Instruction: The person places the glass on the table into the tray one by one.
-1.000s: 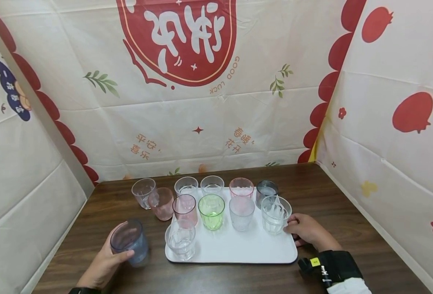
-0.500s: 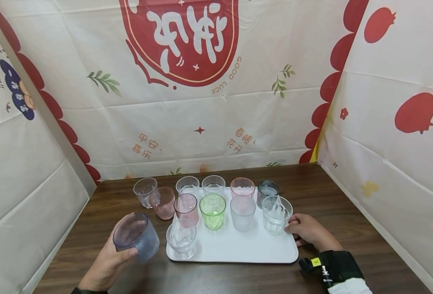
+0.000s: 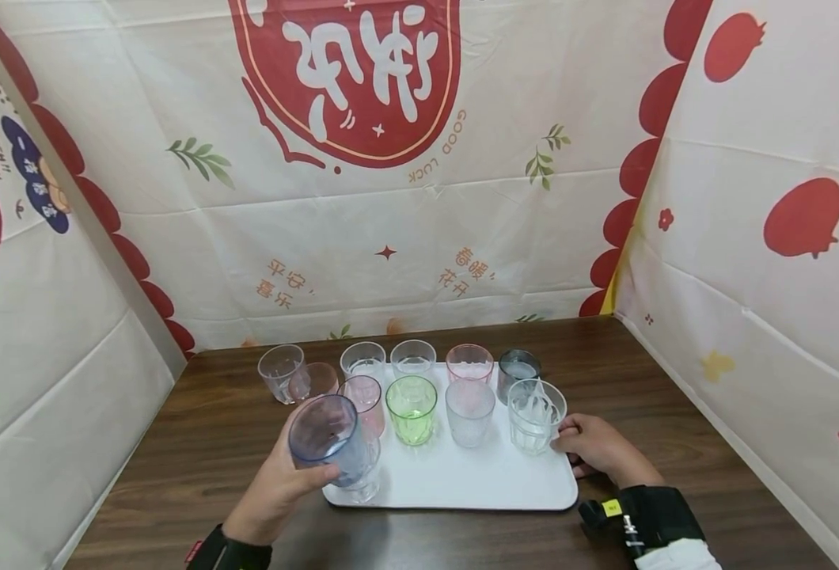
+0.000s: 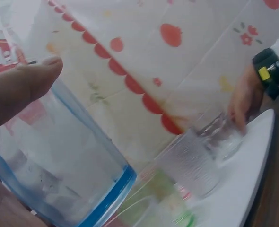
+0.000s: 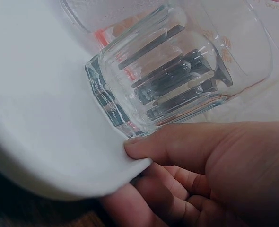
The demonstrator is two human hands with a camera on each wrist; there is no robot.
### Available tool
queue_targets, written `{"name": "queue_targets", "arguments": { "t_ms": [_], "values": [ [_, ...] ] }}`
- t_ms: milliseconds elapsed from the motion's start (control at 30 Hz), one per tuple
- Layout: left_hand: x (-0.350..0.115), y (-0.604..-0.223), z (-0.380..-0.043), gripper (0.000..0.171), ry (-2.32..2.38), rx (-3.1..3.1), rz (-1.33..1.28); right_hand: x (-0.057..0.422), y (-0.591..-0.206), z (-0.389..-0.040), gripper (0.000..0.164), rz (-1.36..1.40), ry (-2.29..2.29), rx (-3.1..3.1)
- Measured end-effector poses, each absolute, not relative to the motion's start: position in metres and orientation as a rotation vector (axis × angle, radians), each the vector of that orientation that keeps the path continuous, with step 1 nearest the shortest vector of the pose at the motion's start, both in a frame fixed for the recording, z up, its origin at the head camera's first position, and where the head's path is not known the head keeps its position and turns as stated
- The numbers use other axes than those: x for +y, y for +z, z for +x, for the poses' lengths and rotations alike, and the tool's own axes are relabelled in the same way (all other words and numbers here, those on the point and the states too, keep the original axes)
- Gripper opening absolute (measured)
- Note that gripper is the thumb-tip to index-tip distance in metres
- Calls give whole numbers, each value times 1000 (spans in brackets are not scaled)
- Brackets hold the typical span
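My left hand (image 3: 273, 487) holds a blue-tinted glass (image 3: 330, 439) in the air, tilted, over the front left corner of the white tray (image 3: 462, 484). A clear glass (image 3: 366, 489) standing on that corner is largely hidden behind it. In the left wrist view, the thumb lies along the side of the blue glass (image 4: 78, 156). The tray's right edge is pinched by my right hand (image 3: 601, 450), thumb on top and fingers beneath in the right wrist view. Close to that thumb stands a clear fluted glass (image 5: 163, 75).
Several glasses stand in rows on the tray, among them a green glass (image 3: 412, 423), a frosted glass (image 3: 470, 419) and a dark grey glass (image 3: 518, 376). Off its left side, a clear glass (image 3: 280, 376) and a pink glass (image 3: 320, 380) stand on the wooden table (image 3: 199, 443).
My left hand has lifted the blue glass and carried it right, from beside the tray to over its front left corner. My right hand has stayed at the tray's edge.
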State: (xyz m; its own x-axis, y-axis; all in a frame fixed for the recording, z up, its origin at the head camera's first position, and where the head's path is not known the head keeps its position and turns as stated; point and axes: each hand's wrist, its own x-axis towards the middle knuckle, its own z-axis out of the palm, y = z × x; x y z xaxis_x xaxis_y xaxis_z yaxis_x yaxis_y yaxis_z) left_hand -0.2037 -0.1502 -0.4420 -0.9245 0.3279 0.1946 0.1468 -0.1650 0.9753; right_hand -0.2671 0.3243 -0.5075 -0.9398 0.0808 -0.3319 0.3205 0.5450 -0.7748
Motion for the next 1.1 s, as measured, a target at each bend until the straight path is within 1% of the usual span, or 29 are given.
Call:
{"name": "queue_targets", "arguments": {
  "t_ms": [367, 600, 833, 1100],
  "values": [
    [-103, -447, -208, 94, 2252, 1857, 541, 326, -508, -269, 42, 334, -1361, 2516],
    [-74, -451, -204, 96, 2212, 1947, 555, 327, -508, -268, 40, 339, -1370, 2508],
    [-57, -463, -202, 95, 2165, 1948, 496, 325, -508, -268, 41, 346, -1371, 2505],
    [-41, -480, -204, 95, 2081, 2147, 438, 324, -508, -268, 39, 348, -1359, 2512]
  ]
}}
